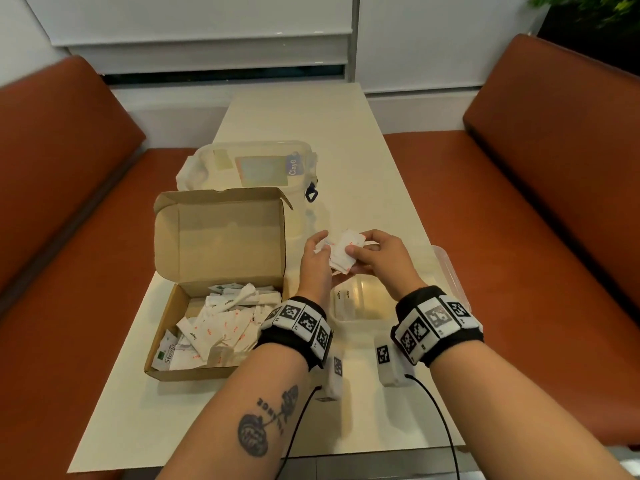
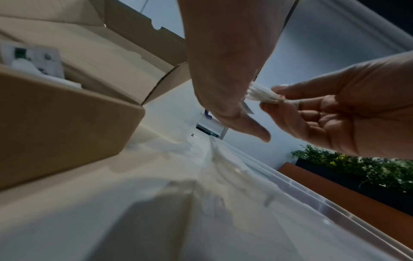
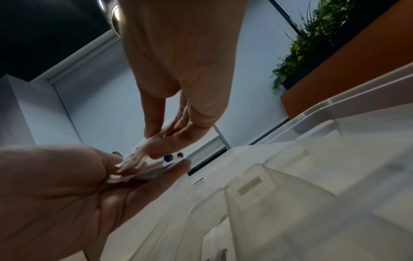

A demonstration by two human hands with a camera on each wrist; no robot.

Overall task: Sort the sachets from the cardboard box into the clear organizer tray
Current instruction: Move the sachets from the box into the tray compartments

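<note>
An open cardboard box (image 1: pixel 221 306) on the table's left holds several loose white sachets (image 1: pixel 225 323). To its right lies the clear organizer tray (image 1: pixel 446 271), partly under my wrists, with a sachet in a near compartment (image 1: pixel 343 296). Above the tray both hands hold a small stack of white sachets (image 1: pixel 341 252). My left hand (image 1: pixel 322 242) cradles the stack from below with its thumb on top. My right hand (image 1: pixel 356 244) pinches the stack's upper sachets between thumb and fingers. The wrist views show the same stack (image 2: pixel 261 93) (image 3: pixel 136 159) between the two hands, over the tray's dividers (image 3: pixel 245 178).
A clear lidded plastic container (image 1: pixel 252 164) with a blue latch stands behind the cardboard box (image 2: pixel 67 114). Orange benches (image 1: pixel 554 202) run along both sides of the narrow cream table (image 1: pixel 329 116). A green plant (image 3: pixel 312 44) stands at the far right.
</note>
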